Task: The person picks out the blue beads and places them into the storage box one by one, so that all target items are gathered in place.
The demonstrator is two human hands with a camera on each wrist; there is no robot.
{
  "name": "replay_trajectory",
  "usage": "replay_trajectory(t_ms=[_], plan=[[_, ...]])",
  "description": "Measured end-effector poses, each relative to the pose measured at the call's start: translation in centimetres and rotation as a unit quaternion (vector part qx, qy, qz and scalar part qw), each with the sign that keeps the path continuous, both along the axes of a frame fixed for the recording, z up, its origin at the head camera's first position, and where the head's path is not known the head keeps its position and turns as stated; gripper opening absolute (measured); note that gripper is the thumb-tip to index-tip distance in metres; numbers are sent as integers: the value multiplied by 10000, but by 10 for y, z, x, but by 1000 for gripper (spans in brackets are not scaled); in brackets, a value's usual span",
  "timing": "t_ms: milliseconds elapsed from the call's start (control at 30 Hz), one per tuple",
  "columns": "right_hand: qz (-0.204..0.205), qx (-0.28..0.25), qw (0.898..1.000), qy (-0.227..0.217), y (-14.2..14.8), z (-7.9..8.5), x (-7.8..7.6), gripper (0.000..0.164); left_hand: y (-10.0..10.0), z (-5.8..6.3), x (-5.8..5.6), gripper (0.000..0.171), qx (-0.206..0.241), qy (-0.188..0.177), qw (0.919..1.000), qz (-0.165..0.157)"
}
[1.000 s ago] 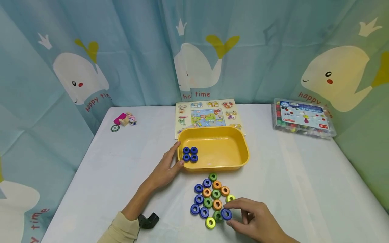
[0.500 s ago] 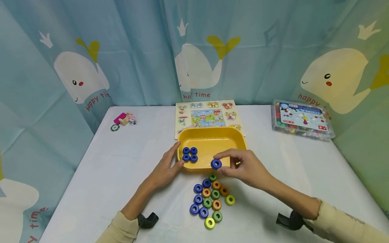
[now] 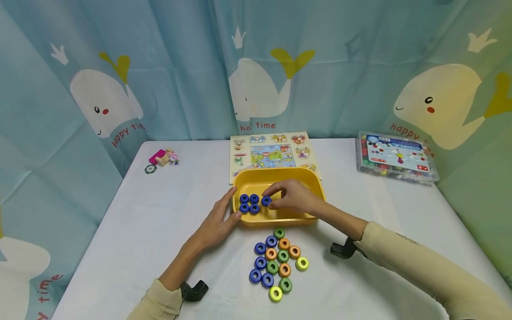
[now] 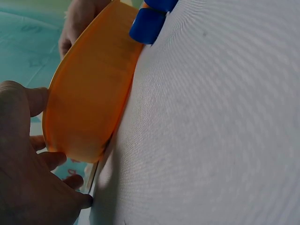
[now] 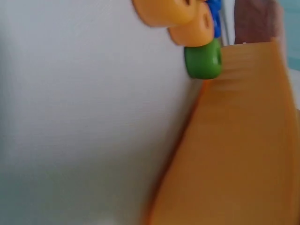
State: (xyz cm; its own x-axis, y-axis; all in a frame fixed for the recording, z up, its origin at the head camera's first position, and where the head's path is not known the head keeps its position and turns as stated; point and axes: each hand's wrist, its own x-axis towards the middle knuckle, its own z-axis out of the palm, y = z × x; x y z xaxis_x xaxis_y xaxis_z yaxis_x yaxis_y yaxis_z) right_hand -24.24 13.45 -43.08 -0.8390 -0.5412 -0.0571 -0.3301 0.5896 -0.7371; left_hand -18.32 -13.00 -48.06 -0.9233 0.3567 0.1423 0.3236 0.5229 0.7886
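In the head view, my right hand (image 3: 291, 195) reaches over the yellow plastic tray (image 3: 300, 218) and pinches a blue ring (image 3: 266, 201) between thumb and fingers. Left of it, several blue rings (image 3: 254, 198) form a small square inside the tray. My left hand (image 3: 216, 222) holds the tray's left end. In the left wrist view, the left hand's thumb (image 4: 37, 101) lies at the rim, with other fingers against the outer wall. The right wrist view shows the tray's outer side (image 5: 239, 140) but not the pinching fingertips.
Loose blue, orange, green and yellow rings (image 3: 282, 256) lie before the tray. Behind it is a puzzle board (image 3: 274, 151). A clear box of colourful pieces (image 3: 397, 158) sits at back right, small toys (image 3: 162, 158) at back left. Curtains (image 3: 188, 66) border the table.
My right hand has picked a blue ring from the loose group and carried it up and left into the tray, beside the other blue rings. My left hand has stayed at the tray.
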Motion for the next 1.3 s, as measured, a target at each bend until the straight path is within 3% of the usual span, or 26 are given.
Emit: replay_trajectory(t_ms=[167, 333, 667, 867, 1033, 1167, 1300], plan=[[139, -114, 9992, -369, -6, -12, -7, 28, -1, -1, 0, 66, 15, 27, 10000, -48], [176, 64, 9990, -399, -9, -17, -10, 27, -1, 0, 0, 66, 54, 57, 10000, -48], [202, 222, 9974, -662, -9, -19, -12, 25, 0, 0, 0, 66, 11, 11, 10000, -25], [109, 205, 9984, -524, -6, -13, -9, 27, -1, 0, 0, 66, 20, -44, 10000, -23], [288, -182, 9993, -137, 2, 12, 7, 25, 0, 1, 1, 66, 19, -97, 10000, -10], [1064, -364, 9935, 166, 5, 28, 32, 22, -1, 1, 1, 65, 32, -24, 10000, -15], [1541, -309, 9874, 173, 3, 27, 57, 24, -2, 1, 0, 66, 34, 18, 10000, -57]])
